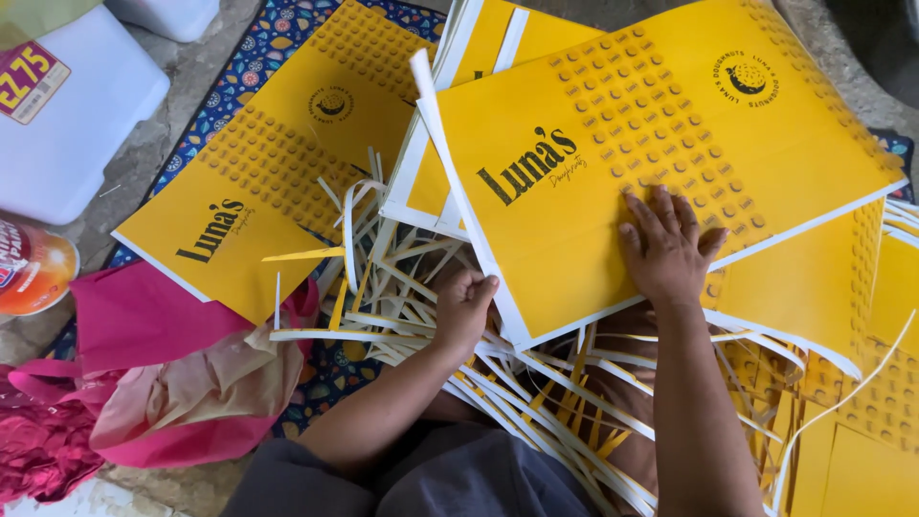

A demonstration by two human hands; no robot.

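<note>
A large yellow printed cardboard sheet (661,144) with a white edge lies tilted on top of a stack of similar sheets. My right hand (668,247) rests flat on its lower part, fingers spread. My left hand (465,308) grips the sheet's lower left edge, with fingers curled under it. Beneath both hands lies a heap of thin yellow and white paper strips (536,393). Another yellow sheet (278,163) lies to the left on a patterned mat.
A pink cloth and bag (163,383) sit at lower left. A white plastic box (67,124) and an orange-lidded container (33,268) stand at far left. More yellow sheets (852,383) are piled at right. The patterned blue mat (263,43) covers the floor.
</note>
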